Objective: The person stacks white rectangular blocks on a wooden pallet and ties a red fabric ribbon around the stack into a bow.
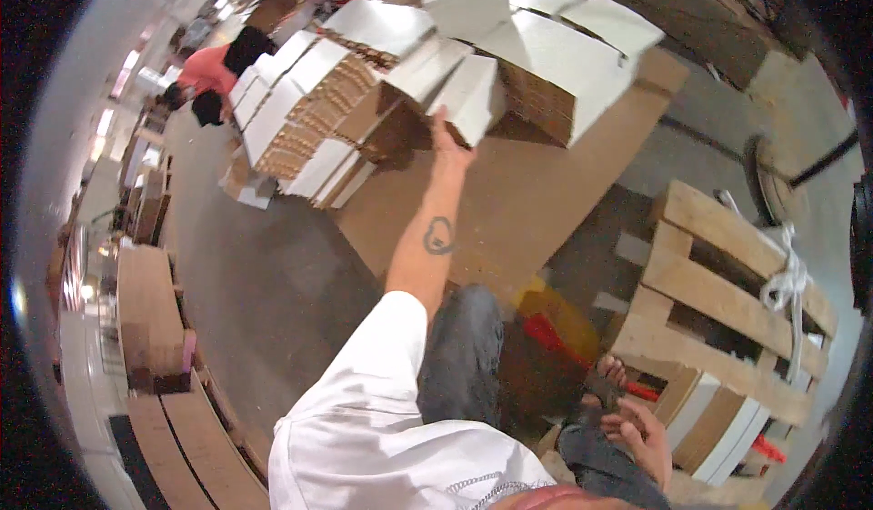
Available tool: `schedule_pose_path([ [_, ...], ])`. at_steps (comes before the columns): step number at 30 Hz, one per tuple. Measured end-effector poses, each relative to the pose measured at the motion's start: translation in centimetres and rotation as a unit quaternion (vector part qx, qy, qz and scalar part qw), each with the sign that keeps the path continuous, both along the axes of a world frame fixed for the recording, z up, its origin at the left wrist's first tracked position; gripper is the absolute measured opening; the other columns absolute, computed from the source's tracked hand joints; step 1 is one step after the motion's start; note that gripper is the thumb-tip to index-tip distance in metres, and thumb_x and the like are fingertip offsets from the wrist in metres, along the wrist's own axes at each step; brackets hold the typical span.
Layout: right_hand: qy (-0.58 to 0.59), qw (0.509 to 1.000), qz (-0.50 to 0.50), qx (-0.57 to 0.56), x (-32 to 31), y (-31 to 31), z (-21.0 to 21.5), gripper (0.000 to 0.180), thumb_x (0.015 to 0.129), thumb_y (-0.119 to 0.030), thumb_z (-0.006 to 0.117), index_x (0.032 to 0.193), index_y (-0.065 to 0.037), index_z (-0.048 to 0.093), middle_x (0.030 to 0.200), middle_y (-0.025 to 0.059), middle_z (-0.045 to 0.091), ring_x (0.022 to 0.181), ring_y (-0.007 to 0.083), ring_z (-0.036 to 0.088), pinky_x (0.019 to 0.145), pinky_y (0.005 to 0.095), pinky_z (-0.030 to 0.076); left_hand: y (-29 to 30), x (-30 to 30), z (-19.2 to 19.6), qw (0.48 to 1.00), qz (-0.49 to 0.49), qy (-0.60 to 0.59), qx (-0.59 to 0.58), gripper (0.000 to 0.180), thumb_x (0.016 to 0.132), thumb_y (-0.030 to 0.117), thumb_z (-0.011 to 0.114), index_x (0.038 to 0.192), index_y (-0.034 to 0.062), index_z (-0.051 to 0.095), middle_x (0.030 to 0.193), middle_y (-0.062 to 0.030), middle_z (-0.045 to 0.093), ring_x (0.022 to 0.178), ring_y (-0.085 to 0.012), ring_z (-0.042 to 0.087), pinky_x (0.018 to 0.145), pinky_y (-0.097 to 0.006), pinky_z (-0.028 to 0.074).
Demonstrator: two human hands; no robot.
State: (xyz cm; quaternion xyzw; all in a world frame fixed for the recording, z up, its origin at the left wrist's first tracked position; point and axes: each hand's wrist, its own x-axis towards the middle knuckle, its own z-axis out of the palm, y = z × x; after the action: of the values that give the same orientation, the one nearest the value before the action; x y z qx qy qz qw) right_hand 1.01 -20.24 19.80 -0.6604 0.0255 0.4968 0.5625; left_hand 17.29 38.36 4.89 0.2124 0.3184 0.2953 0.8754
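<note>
My left hand [450,142] is stretched far forward and gripped on the near end of a white cardboard bundle [471,101]. The bundle tilts between larger stacks, and its underside is hidden. Beside it on the left lies another white bundle [426,69]. To its right stands a big block of white-topped, brown-sided cardboard [568,74]. My right hand [641,437] hangs low at the lower right beside my leg, its fingers loosely bent and apart with nothing in them. It is nearest to a white and brown cardboard stack [709,419].
White cardboard stacks [314,110] rise at the left of a brown cardboard sheet [509,205] on the floor. A person in a red top [207,72] bends behind them. A wooden pallet [727,278] with white rope [787,278] stands right. Brown boards [150,310] line the left.
</note>
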Motion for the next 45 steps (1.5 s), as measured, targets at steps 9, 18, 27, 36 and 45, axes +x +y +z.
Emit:
schedule_pose_path([
  [9,-0.032,0.995,0.007,0.097,4.7,6.7,-4.7,0.072,0.092,-0.029,0.064,0.148,-0.007,0.026,0.135,0.0171,0.052,0.119,0.0240,0.054,0.100,0.0387,0.044,-7.5,-9.5,0.6,0.982,-0.058,0.107,0.142,0.073,0.074,0.051,0.069,0.134,0.0173,0.045,0.129,-0.0012,0.051,0.116,-0.0202,0.048,0.090,-0.039,0.038],
  [18,0.045,0.910,-0.289,0.294,6.7,14.2,-13.0,0.112,0.077,-0.049,0.077,0.151,-0.011,0.003,0.146,0.0211,0.031,0.135,0.0344,0.031,0.108,0.0534,0.029,-32.0,-17.9,2.7,0.966,-0.191,0.154,0.083,0.064,0.080,0.039,0.064,0.133,0.0085,0.045,0.128,-0.0084,0.052,0.113,-0.0262,0.054,0.093,-0.039,0.042],
  [27,-0.085,0.871,-0.363,0.319,7.1,7.6,-15.8,0.083,0.079,-0.041,0.073,0.141,-0.007,0.031,0.128,0.0123,0.048,0.121,0.0257,0.048,0.103,0.0426,0.039,-38.3,-17.1,0.3,0.948,-0.297,0.048,0.108,0.088,0.079,0.030,0.071,0.146,0.0026,0.021,0.134,-0.0136,0.042,0.123,-0.0259,0.043,0.105,-0.039,0.034],
  [36,-0.225,0.871,-0.391,0.193,16.9,4.2,-14.5,0.087,0.070,-0.030,0.079,0.139,-0.004,0.033,0.126,0.0110,0.053,0.114,0.0251,0.054,0.091,0.0408,0.050,-34.4,-14.6,-0.6,0.897,-0.432,0.080,0.052,0.086,0.093,0.052,0.057,0.154,0.0121,0.013,0.141,-0.0145,0.045,0.121,-0.0236,0.050,0.097,-0.036,0.041],
  [45,-0.675,0.597,-0.362,-0.239,30.6,1.5,-15.4,0.127,0.058,-0.049,0.085,0.146,0.004,0.010,0.134,0.0242,0.041,0.116,0.0427,0.042,0.100,0.0512,0.035,-24.2,-25.6,0.0,0.913,-0.397,0.078,0.055,0.065,0.101,0.050,0.035,0.150,0.0076,0.026,0.137,-0.0210,0.049,0.118,-0.0320,0.052,0.100,-0.043,0.041],
])
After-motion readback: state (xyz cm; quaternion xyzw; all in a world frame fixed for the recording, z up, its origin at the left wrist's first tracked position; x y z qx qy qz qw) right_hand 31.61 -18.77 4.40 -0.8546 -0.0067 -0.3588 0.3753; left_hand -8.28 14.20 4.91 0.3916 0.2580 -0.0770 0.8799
